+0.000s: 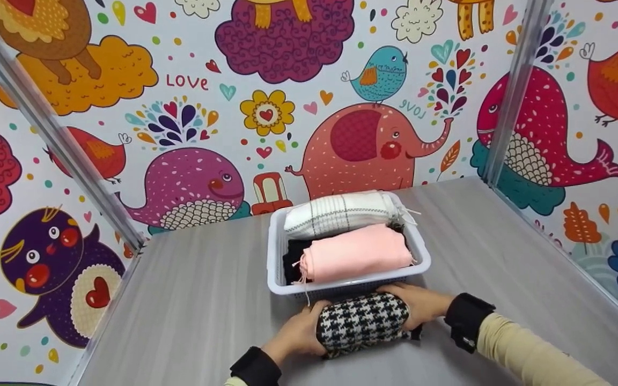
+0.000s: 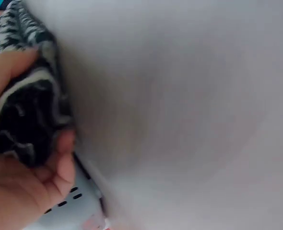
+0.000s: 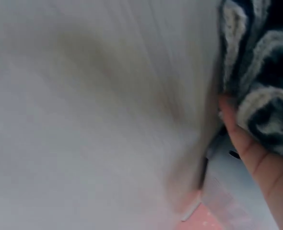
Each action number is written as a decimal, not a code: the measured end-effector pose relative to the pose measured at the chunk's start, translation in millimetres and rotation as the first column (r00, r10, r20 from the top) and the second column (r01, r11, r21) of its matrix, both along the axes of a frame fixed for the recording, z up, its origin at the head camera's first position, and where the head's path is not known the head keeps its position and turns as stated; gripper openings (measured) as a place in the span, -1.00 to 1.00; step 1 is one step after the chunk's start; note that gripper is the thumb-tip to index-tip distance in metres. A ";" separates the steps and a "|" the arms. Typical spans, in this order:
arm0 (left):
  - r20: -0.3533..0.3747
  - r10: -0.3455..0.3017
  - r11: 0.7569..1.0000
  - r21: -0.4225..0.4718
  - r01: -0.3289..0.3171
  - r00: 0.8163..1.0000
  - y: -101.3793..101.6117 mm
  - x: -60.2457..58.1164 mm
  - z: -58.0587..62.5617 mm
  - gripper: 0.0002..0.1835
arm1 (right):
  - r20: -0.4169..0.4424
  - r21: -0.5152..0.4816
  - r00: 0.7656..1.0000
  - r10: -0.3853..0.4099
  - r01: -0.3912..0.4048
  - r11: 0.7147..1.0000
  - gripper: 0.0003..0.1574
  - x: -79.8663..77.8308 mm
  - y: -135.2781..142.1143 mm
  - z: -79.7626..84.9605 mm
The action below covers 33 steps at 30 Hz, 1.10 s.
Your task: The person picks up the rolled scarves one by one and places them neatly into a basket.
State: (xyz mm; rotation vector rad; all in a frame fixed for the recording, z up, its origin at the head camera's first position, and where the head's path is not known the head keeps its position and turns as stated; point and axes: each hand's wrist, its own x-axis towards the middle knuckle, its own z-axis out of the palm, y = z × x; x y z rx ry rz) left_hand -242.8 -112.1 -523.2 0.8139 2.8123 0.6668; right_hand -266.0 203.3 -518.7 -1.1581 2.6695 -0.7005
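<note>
Between both hands is a rolled-up black-and-white houndstooth scarf, low over the grey table in front of the basket. The left hand grips its left end; in the left wrist view, thumb and fingers curl around the dark rolled end. At the other end, the right hand holds the roll. Its spiral layers show in the right wrist view, with a finger along the edge, while the other fingers are out of sight. Whether the roll touches the table is unclear.
Just beyond the hands stands a white plastic basket. Inside lie a rolled pink fringed scarf, a white checked roll and something black. Printed panels with metal posts enclose the grey table.
</note>
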 end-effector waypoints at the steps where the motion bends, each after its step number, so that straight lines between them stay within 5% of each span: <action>1: 0.003 0.007 1.000 0.014 -0.007 1.000 -0.3 0.0 -0.3 -0.04 | -0.026 -0.006 1.000 -0.002 0.002 1.000 0.06 -0.9 -0.8 -1.5; 5: 0.004 0.021 0.997 0.079 -0.021 1.000 -1.2 0.4 -1.5 -0.11 | -0.071 -0.043 0.997 -0.023 0.020 0.999 -0.03 -1.4 -3.6 -2.2; 9: -0.072 0.001 0.994 0.113 0.007 0.997 -1.8 -0.1 1.6 -0.21 | -0.085 -0.076 0.995 -0.060 0.054 0.996 -0.08 2.8 -6.5 4.5; 15: -0.173 0.018 0.994 0.112 0.001 0.985 -4.4 9.3 24.0 -0.26 | -0.069 -0.114 0.989 -0.134 0.125 0.986 -0.05 18.5 -9.9 26.3; 21: -0.232 0.078 0.992 0.118 -0.051 0.970 -5.0 31.4 66.9 -0.27 | -0.131 -0.212 0.984 -0.116 0.087 0.973 -0.03 37.5 -10.4 61.8; 25: -0.218 0.116 0.984 0.157 -0.082 0.969 -6.7 34.3 106.3 -0.25 | -0.198 -0.362 0.975 -0.098 0.020 0.932 -0.08 36.2 -9.1 95.9; 29: -0.221 0.152 0.977 0.182 -0.112 0.964 -7.5 20.6 146.9 -0.23 | -0.280 -0.444 0.951 -0.131 -0.007 0.896 -0.13 20.2 -10.0 128.3; 33: -0.229 0.213 0.970 0.165 -0.178 0.950 -3.1 -7.2 176.0 -0.19 | -0.242 -0.443 0.948 -0.207 0.082 0.893 -0.07 -6.5 -12.2 152.4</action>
